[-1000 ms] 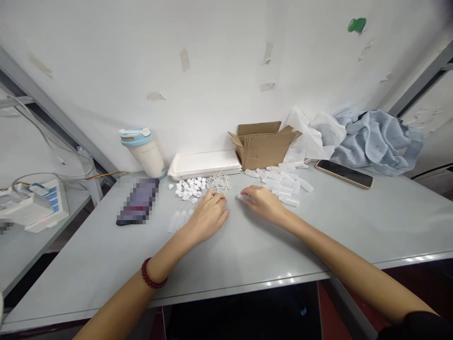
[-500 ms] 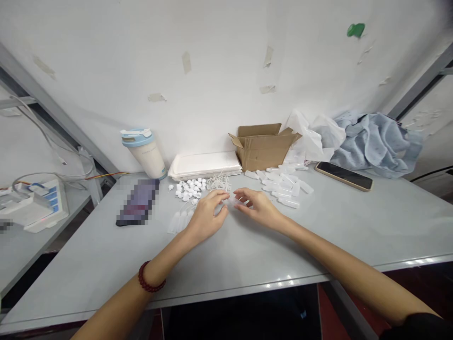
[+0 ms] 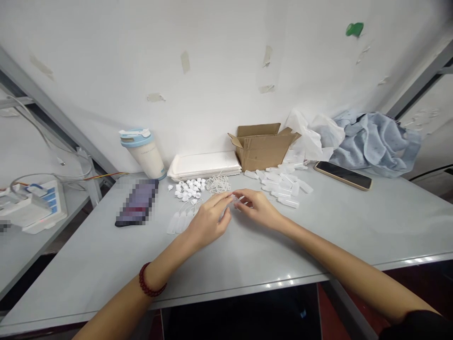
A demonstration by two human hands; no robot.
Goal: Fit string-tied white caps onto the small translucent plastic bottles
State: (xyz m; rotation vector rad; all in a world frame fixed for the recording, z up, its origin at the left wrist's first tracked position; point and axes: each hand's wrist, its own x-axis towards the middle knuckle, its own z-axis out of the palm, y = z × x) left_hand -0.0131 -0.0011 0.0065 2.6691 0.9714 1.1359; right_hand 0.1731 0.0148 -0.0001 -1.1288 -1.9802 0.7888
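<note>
My right hand (image 3: 257,208) has its thumb and fingers closed on a small translucent plastic bottle (image 3: 234,200), mostly hidden behind the fingers. My left hand (image 3: 209,218) meets it from the left, its fingertips touching at the bottle's end while its thumb stands apart from the fingers. Just beyond lies a pile of thin white loops (image 3: 218,183). White caps (image 3: 188,189) are heaped to its left. Several translucent bottles with loops attached (image 3: 180,222) lie in a row beside my left hand. Loose translucent bottles (image 3: 283,183) are spread beyond my right hand.
Along the wall stand a tilted cup (image 3: 144,153), a stack of white trays (image 3: 205,165) and an open cardboard box (image 3: 266,151). A phone (image 3: 343,175) and blue cloth (image 3: 378,141) lie right; a blurred dark item (image 3: 138,203) lies left.
My left hand has moved slightly right and its fingertips have come together with those of my right hand. The right hand has barely moved.
</note>
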